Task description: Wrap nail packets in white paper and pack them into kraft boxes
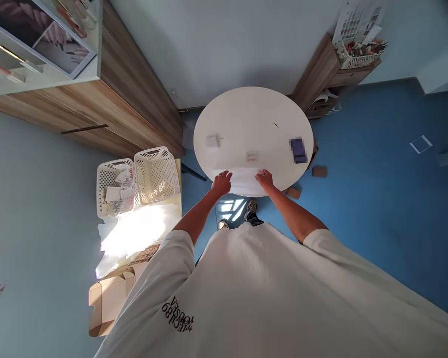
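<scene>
A white sheet of paper (242, 180) lies along the near edge of the round white table (242, 114). On its left end rests my left hand (221, 184), fingers stretched out and slightly apart. My right hand (264, 180) is closed at the sheet's right end, apparently pinching its edge. Just beyond the paper is a small pale card with reddish marks (251, 156). A small stack of white squares (212, 141) sits farther left on the tabletop. To the right lies a dark purple item (298, 150), blurred by pixelation.
A thin dark object (277, 125) lies toward the table's far side. White baskets (157, 174) and open cardboard boxes (112, 298) stand at left, near a wooden cabinet (142, 84). Brown blocks (319, 171) are on the blue floor by the table's right side.
</scene>
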`<state>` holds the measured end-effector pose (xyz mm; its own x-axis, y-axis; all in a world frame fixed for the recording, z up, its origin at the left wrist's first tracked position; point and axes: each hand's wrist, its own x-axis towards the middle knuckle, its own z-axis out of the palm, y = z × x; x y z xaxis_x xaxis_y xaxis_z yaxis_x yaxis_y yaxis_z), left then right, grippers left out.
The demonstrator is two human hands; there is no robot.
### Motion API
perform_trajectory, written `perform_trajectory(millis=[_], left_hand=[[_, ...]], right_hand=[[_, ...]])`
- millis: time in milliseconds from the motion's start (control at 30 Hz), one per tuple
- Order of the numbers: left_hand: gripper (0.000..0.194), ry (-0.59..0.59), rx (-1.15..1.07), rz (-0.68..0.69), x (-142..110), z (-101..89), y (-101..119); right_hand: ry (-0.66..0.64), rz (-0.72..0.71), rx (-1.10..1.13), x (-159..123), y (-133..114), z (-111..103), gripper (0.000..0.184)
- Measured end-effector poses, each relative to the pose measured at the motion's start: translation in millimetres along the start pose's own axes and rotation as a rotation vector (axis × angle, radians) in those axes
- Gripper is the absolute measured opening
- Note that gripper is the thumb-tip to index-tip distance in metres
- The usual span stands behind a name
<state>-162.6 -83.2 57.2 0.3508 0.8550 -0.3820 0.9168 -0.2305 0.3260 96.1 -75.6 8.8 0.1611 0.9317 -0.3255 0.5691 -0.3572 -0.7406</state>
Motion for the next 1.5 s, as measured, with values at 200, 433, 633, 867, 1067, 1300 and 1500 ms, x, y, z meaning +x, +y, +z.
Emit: perform_trajectory(millis=[200, 433, 633, 867, 1067, 1300, 1500], left_hand=[[0.059, -0.123, -0.010, -0.046, 43.7, 16.0, 37.8], [0.058, -0.231, -0.021, -0.122, 54.9, 34.5, 61.6], [0.064, -0.197, -0.052, -0.197, 49.8, 42.7, 73.2], [0.074, -0.129, -0.063, -0.228, 44.1, 65.2, 83.7], [0.077, -0.137, -0.039, -0.202, 48.4, 70.1, 76.3], [0.080, -0.116, 0.005, -0.151, 63.3, 68.1, 70.2], [0.083, -0.106, 0.086, -0.078, 104.2, 65.8, 70.3]], right_hand=[[0.002, 0.225, 0.059, 32.4, 25.0, -39.5, 0.045], [0.074, 0.009, -0.302, 57.1, 24.5, -66.7, 0.051], [-0.188, -0.092, -0.372, 106.1, -0.1, -52.6, 0.048], [-0.231, -0.075, -0.484, 138.2, -5.9, -20.0, 0.059], [-0.192, -0.075, -0.456, 141.9, -2.0, -14.1, 0.056], [-0.148, -0.086, -0.187, 140.8, -8.2, -24.0, 0.032], [0.037, 0.020, 0.099, 143.0, -4.6, -66.7, 0.028]])
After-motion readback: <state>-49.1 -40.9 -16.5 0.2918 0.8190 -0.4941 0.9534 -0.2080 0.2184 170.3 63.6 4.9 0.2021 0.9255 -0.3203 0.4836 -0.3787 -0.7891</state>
